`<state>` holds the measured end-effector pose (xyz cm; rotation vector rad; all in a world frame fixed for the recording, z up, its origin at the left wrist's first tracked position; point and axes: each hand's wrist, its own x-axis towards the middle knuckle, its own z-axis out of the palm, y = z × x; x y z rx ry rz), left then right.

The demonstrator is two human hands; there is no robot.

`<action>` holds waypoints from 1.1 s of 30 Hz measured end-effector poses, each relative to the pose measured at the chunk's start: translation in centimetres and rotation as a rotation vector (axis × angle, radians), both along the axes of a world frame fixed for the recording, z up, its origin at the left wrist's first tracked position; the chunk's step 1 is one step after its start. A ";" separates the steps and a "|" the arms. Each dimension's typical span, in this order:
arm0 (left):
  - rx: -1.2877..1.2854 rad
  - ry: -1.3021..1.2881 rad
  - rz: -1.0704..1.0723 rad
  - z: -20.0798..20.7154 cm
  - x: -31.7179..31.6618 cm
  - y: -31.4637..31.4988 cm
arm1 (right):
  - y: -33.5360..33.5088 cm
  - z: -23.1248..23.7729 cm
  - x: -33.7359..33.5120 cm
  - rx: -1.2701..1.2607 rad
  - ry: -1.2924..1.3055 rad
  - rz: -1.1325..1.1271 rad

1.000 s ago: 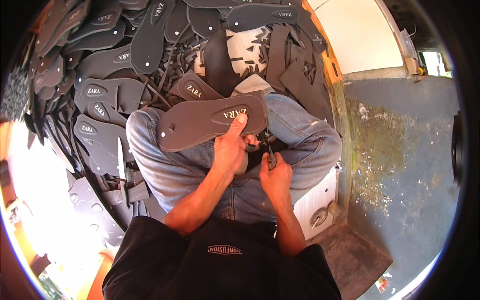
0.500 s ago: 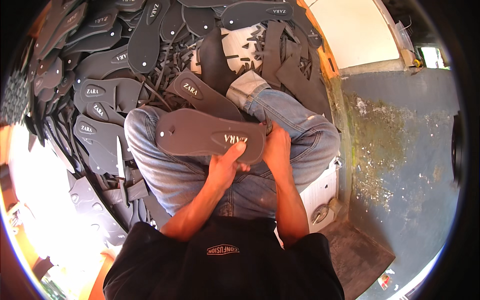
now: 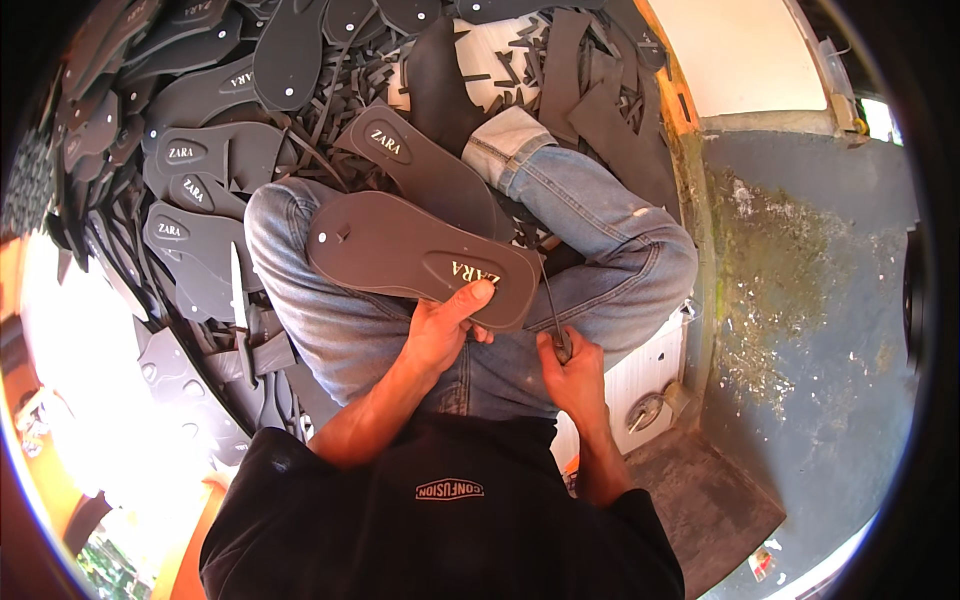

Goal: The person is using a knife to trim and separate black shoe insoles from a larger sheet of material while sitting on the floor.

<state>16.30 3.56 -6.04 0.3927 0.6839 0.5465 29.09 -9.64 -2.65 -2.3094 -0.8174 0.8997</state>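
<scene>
My left hand (image 3: 442, 335) grips a dark flip-flop sole (image 3: 385, 250) by its heel end, thumb on top and fingers underneath. The sole lies tilted above my crossed legs; a pale dot and a small slit mark its toe end. My right hand (image 3: 577, 375) is closed round the dark handle of a thin-bladed knife (image 3: 551, 305). Its narrow blade points away from me, beside the sole's right end. Whether the tip touches the sole's edge, I cannot tell. Another dark sole (image 3: 425, 170) lies just beyond, partly covered by the held one.
Piles of dark soles (image 3: 215, 155) spread over the left and far floor among cut scraps (image 3: 385, 75). A second knife (image 3: 240, 310) with a pale blade lies by my left knee. A stained grey wall (image 3: 800, 270) rises on the right, with a round metal object (image 3: 645, 412) near its foot.
My right hand has pulled back toward me from the sole's right end, and the knife blade now shows. The left hand still holds the sole, now tipped slightly down to the right.
</scene>
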 end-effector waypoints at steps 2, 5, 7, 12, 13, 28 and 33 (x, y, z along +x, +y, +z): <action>-0.009 -0.004 -0.001 0.0 -0.2 -0.2 | -0.3 0.2 -0.1 -0.026 0.009 0.002; -0.013 -0.006 -0.012 -0.4 -0.7 -0.5 | -1.0 0.5 0.1 -0.087 0.000 0.034; -0.013 -0.011 -0.013 -0.4 -0.8 -0.6 | -1.3 0.7 0.2 -0.092 -0.040 0.069; 0.001 0.039 -0.060 -1.4 -1.9 -1.5 | 0.5 -0.1 0.7 -0.128 -0.044 0.202; 0.005 0.044 -0.062 -1.5 -2.1 -1.5 | 1.6 -0.8 0.6 -0.118 -0.041 0.218; 0.048 0.062 -0.248 -1.1 -4.6 -1.5 | 5.4 0.3 0.7 0.050 0.825 -0.088; 0.188 0.007 -0.266 -4.3 -6.6 0.2 | 11.9 4.0 2.8 0.240 0.641 -0.176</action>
